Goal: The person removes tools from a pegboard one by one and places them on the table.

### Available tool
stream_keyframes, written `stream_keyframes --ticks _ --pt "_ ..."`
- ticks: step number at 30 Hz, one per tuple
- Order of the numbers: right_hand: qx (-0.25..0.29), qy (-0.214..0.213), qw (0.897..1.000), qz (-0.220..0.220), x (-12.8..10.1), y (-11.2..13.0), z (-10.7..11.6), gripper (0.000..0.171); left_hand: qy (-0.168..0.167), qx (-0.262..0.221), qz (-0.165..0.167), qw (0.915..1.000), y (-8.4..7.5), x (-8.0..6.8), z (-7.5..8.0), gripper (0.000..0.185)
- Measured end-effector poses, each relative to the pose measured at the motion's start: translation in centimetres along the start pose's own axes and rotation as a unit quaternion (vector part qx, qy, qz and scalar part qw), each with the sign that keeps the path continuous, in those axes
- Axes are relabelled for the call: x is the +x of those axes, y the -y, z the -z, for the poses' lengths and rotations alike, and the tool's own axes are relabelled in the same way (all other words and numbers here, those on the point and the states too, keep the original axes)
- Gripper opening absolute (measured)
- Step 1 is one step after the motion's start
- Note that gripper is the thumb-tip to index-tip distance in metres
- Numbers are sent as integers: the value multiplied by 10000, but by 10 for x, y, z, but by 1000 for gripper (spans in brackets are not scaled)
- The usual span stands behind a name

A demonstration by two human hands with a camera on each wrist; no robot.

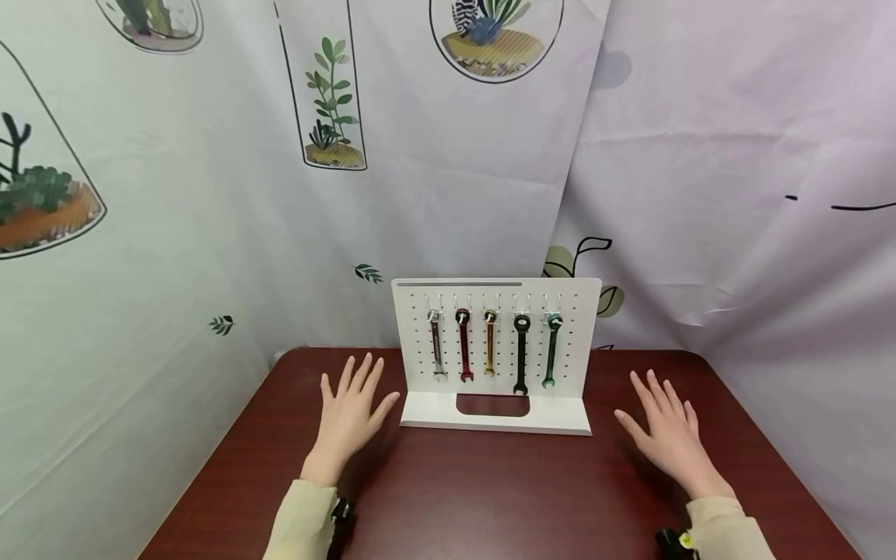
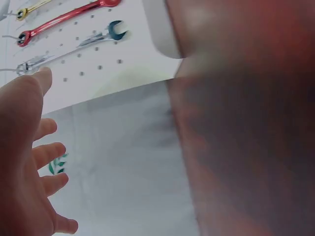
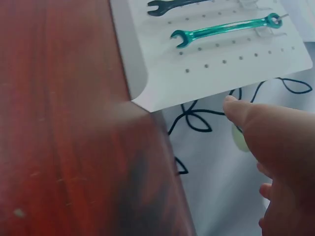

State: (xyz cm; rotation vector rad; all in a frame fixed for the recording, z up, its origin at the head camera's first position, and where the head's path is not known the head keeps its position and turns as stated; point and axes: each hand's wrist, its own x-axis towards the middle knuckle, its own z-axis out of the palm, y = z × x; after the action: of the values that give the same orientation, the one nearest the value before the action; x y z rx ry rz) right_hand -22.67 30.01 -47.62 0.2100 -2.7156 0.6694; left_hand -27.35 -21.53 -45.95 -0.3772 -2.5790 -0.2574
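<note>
A white pegboard stand [image 1: 498, 295] is upright at the back of the table, with several combination wrenches hanging in a row on its hooks. From left to right hang a silver wrench [image 1: 437, 346], a red wrench [image 1: 463, 342], a gold wrench [image 1: 491, 342], a black wrench [image 1: 521, 354] and a green wrench [image 1: 552, 350]. My left hand [image 1: 352, 412], fingers spread and holding nothing, is left of the stand, nearest the silver wrench [image 2: 78, 46]. On the other side my right hand [image 1: 667, 432] is likewise spread and holds nothing, nearest the green wrench [image 3: 226, 29].
The stand's base has a cut-out through which the dark red-brown table [image 1: 490, 490] shows. Behind the table hangs a pale curtain [image 1: 448, 210] printed with plants in glass jars. Wrist-camera straps [image 1: 341, 511] sit at the cuffs of the light sleeves [image 1: 302, 519].
</note>
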Motion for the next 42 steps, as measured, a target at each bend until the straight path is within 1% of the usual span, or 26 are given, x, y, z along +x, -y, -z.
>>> stream_keyframes --ticks 4,9,12,15,18,21,24,27,34,39,42 --pt "154 -231 9993 245 9 4 7 73 -129 -29 -89 9999 -2 17 11 70" --pt "374 -498 9969 487 21 14 20 64 -281 37 -310 9991 -5 41 26 69" --pt "550 -582 9956 494 27 22 29 60 -433 3 -453 9980 -7 57 34 68" --pt "744 -617 9944 429 32 29 35 58 -667 -95 -641 9957 -9 74 41 67" --pt "946 -672 9924 402 38 36 36 56 -895 -236 -823 9923 -12 90 46 66" --pt "1090 -692 9908 399 43 42 35 54 -966 -411 -892 9905 -14 102 49 66" --pt "1166 -633 9903 410 47 47 32 52 -877 -559 -881 9907 -16 112 51 65" --pt "1247 -563 9896 448 52 53 28 50 -858 -679 -915 9898 -17 120 52 63" --pt "1790 -345 9826 362 64 65 18 45 -1061 -1059 -1024 9834 -17 138 49 56" --pt "2031 -126 9789 172 69 67 7 45 -1237 -1445 -958 9770 -17 145 42 49" --pt "2126 -31 9771 28 71 66 -1 45 -1202 -1737 -806 9741 -17 146 39 48"
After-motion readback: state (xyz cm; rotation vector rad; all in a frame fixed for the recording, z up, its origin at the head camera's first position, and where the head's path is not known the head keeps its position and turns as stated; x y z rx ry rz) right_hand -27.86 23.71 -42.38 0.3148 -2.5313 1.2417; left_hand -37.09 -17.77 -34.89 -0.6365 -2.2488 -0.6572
